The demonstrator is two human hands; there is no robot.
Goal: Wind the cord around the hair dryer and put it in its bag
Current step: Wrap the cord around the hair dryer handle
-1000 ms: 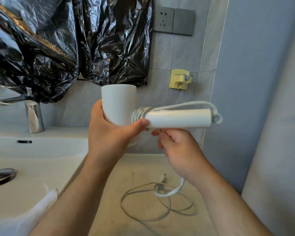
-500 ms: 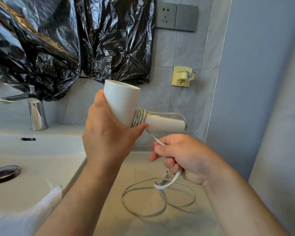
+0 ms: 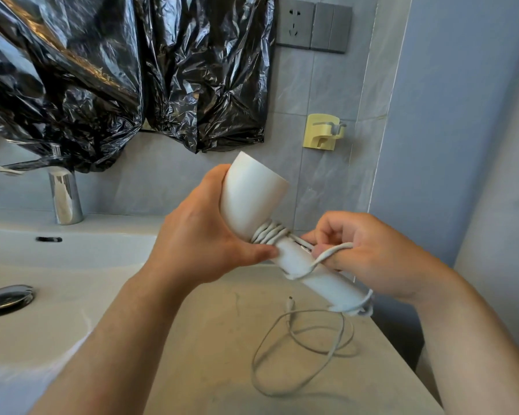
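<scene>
A white hair dryer (image 3: 249, 199) is held in the air above the counter, barrel up and handle slanting down to the right. My left hand (image 3: 204, 235) grips the barrel where it meets the handle, thumb pressed on the handle. Several turns of white cord (image 3: 270, 233) are wound at the top of the handle. My right hand (image 3: 369, 253) pinches a strand of cord that crosses over the handle. The loose rest of the cord (image 3: 300, 348) lies in loops on the counter, plug end upward. No bag for the dryer is in view.
A white sink (image 3: 57, 280) with a chrome tap (image 3: 65, 196) and drain is at the left. Black plastic sheeting (image 3: 117, 70) hangs on the wall. A grey socket panel (image 3: 312, 26) and a yellow wall holder (image 3: 322, 131) are behind. A blue wall closes the right side.
The dryer has tilted so its handle points down to the right. My right hand has come up from below and carried the cord over the handle.
</scene>
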